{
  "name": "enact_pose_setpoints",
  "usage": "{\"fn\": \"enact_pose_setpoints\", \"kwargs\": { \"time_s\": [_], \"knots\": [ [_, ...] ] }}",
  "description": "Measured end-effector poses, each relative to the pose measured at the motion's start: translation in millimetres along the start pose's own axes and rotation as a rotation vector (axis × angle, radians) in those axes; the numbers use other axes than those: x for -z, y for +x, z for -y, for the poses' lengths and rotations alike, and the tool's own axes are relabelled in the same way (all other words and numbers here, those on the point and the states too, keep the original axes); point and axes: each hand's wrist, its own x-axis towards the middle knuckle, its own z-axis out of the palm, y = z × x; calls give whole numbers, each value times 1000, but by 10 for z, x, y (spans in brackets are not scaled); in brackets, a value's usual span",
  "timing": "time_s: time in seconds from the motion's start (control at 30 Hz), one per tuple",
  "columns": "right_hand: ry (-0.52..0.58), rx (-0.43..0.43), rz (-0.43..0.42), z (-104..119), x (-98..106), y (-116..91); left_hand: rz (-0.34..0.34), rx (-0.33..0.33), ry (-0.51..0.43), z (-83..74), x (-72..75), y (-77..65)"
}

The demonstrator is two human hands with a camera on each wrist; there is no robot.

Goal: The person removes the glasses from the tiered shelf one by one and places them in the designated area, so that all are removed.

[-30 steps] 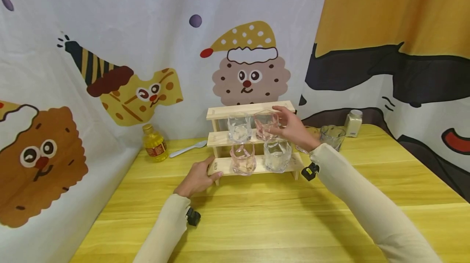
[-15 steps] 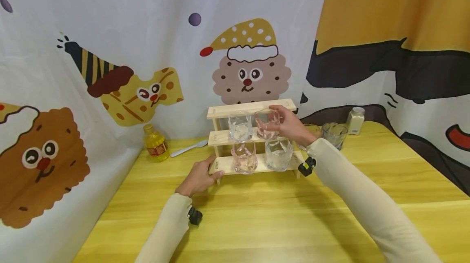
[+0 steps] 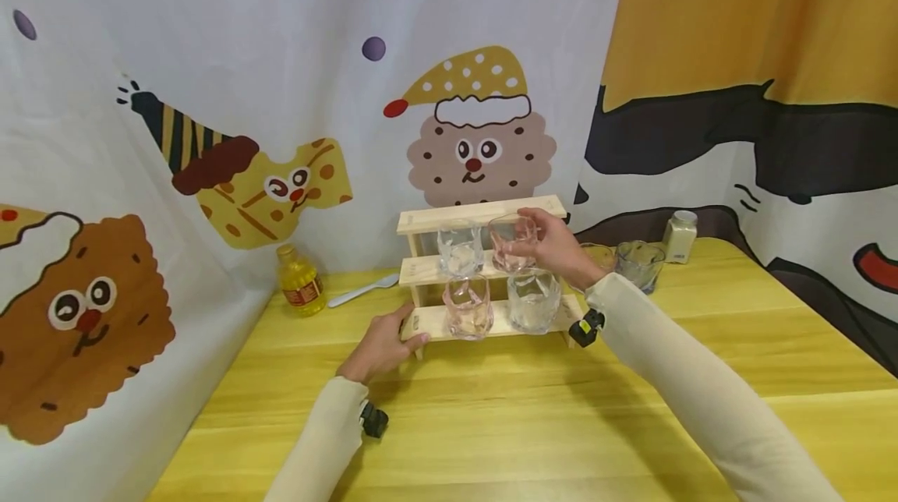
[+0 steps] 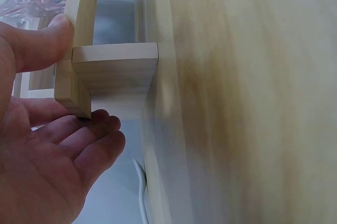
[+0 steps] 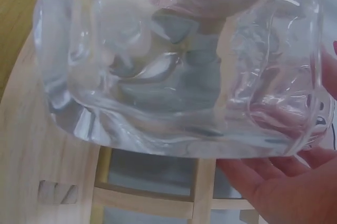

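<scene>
At the table's (image 3: 449, 432) back left: yellow bottle (image 3: 300, 284), then white spoon (image 3: 363, 291). Left hand (image 3: 379, 346) grips left end of wooden rack's (image 3: 480, 212) bottom tier. Lower pink glass (image 3: 468, 311), lower clear glass (image 3: 533, 303) on that tier. Upper clear glass (image 3: 460, 249) on middle tier; upper pink glass (image 3: 503, 235) at its right, gripped by right hand (image 3: 563, 249). Farther right: dark glass (image 3: 638, 266), capped jar (image 3: 679, 239).

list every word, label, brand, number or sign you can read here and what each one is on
No text is readable in any view.
Red label on the yellow bottle: printed, too small to read.
Lower mark on the white-capped jar: too small to read.
Wooden rack: marks at the board ends, too small in the head view to tell whether lettering.
</scene>
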Motion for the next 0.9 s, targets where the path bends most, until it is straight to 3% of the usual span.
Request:
{"fn": "enact_pose_setpoints", "kwargs": {
  "time_s": [0.23, 0.9],
  "knots": [
    [-29, 24, -71, 87, 116, -1, -3, 9, -25, 14, -16, 19],
    [-63, -56, -85, 56, 711, -350, -4, 3, -23, 26, -16, 23]
  ]
}}
